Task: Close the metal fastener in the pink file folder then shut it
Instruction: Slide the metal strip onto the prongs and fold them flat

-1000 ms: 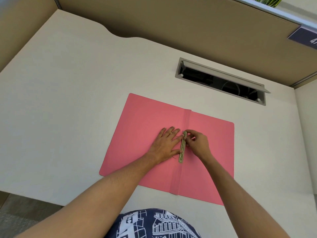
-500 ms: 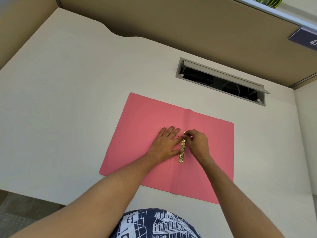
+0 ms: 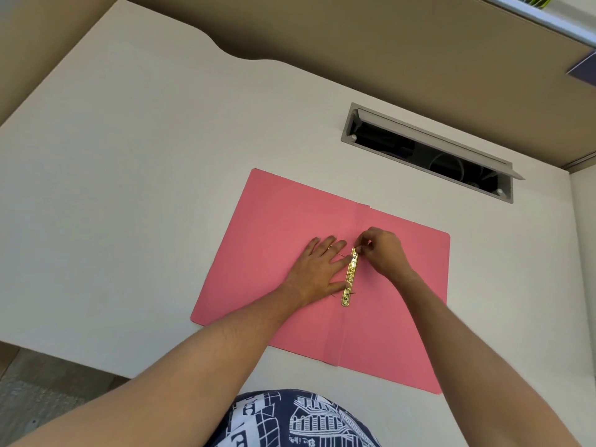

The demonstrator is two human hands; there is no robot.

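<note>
Fingers spread flat, the left hand (image 3: 317, 269) presses on the open pink file folder (image 3: 283, 233) beside its spine, index tip and thumb touching the gold metal fastener (image 3: 350, 279), whose far end the right hand (image 3: 383, 251) pinches between curled fingertips. Opened out, the folder lies near the front edge of a pale off-white desk (image 3: 129, 188), with a grey cable hatch (image 3: 425, 153) propped open behind it to the right. Tan partition panels (image 3: 354, 37) wall the desk at back, and a purple sign (image 3: 583, 66) hangs at far right.
</note>
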